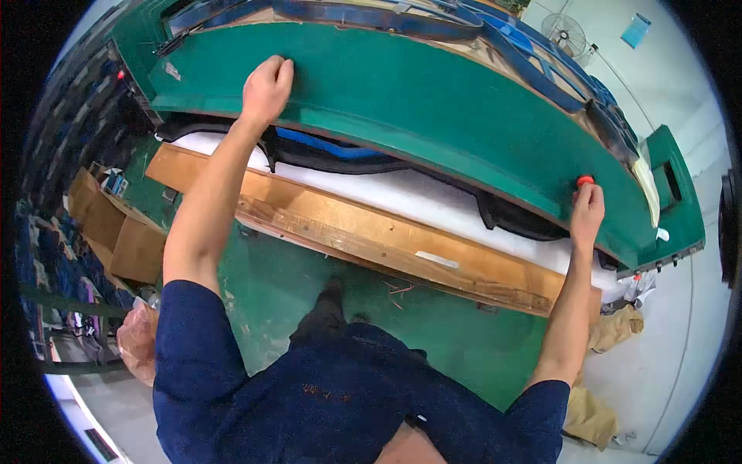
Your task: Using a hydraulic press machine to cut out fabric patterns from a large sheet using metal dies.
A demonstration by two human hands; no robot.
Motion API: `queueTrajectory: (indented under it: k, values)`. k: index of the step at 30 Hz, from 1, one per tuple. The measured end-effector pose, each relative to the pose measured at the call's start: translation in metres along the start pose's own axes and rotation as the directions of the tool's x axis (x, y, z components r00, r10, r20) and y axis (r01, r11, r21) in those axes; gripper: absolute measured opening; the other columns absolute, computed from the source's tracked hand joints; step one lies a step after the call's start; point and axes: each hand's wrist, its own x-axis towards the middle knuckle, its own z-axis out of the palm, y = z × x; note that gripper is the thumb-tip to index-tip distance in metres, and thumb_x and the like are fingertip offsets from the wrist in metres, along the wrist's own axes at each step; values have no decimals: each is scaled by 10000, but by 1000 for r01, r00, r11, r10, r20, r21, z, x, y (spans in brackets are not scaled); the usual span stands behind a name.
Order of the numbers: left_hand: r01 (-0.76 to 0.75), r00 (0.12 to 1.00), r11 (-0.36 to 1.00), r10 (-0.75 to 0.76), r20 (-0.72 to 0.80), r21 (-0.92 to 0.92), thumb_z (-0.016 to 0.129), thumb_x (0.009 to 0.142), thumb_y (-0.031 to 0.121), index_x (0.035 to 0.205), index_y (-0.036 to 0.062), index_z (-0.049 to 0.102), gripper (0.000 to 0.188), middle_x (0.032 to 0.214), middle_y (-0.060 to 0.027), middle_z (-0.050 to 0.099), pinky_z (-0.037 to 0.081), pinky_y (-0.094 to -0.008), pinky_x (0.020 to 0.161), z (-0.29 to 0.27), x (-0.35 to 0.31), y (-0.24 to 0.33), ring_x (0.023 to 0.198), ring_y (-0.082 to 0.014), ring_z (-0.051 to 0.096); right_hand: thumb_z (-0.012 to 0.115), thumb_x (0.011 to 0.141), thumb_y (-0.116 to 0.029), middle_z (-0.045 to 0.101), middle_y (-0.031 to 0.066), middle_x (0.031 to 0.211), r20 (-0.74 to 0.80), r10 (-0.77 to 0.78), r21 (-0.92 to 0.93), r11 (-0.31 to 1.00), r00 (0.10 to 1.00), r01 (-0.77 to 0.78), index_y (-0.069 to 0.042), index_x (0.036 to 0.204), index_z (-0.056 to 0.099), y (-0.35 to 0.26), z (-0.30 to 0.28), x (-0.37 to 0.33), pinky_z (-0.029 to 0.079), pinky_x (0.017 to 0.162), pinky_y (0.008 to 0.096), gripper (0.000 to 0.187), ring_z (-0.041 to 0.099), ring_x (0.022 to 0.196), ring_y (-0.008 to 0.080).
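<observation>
My left hand (267,89) is closed in a fist against the broad green panel (402,93) of a long machine; whatever is under its fingers is hidden. Farther right along the same panel, my right hand (589,213) is also closed. A round red knob (585,180) shows just beyond its fingertips, touching or very near them. I cannot make out whether the fingers grip anything. Below the panel, a white padded layer (371,183) lies under black and blue material (332,151). A long wooden board (348,224) runs along the front.
Dark blue straps (379,15) lie across the machine's top. An open cardboard box (127,236) stands on the left beside stacked dark material (69,139). Tan bundles (591,417) lie at the lower right. A fan (563,32) is near the far wall.
</observation>
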Motion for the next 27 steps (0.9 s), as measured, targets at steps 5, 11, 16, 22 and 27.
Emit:
queueTrajectory:
  k: [5,11,16,22,27]
  values:
    - [-209,964,972,223,-142,106,572,961,200,855,40,557,194,848,-178,607,482,-482,716,20,1,-15,819,-394,597,447,1044,-239,568,168,794,-90,-52,-319,947,995,20,8,923,531,-4,20,7,461,707,423,287,558,721,307]
    - [-154,974,980,171,-148,125,579,950,185,837,46,554,182,820,-152,605,487,-473,696,35,-13,-25,801,-374,602,440,1050,-226,528,151,767,-80,-44,-278,960,996,20,8,931,518,8,35,-2,457,700,396,274,524,707,260]
    - [-199,960,973,218,-176,117,592,939,179,820,51,549,180,798,-146,594,484,-472,676,41,-16,-25,783,-368,600,448,1041,-222,527,147,763,-49,3,-291,956,999,-17,5,907,523,13,33,-4,455,694,389,273,521,704,247]
    - [-218,956,969,235,-176,113,601,929,168,808,54,542,177,780,-145,583,483,-467,665,44,-19,-30,759,-365,598,450,1029,-224,515,183,764,-2,50,-298,953,999,-48,14,880,510,21,31,-3,448,692,410,286,514,702,268]
    - [-214,960,971,229,-158,106,597,932,167,818,51,551,169,785,-153,584,483,-473,673,43,-21,-28,766,-373,599,446,1025,-225,500,196,750,11,41,-300,953,999,-35,16,876,496,22,31,-4,447,697,427,288,500,693,295]
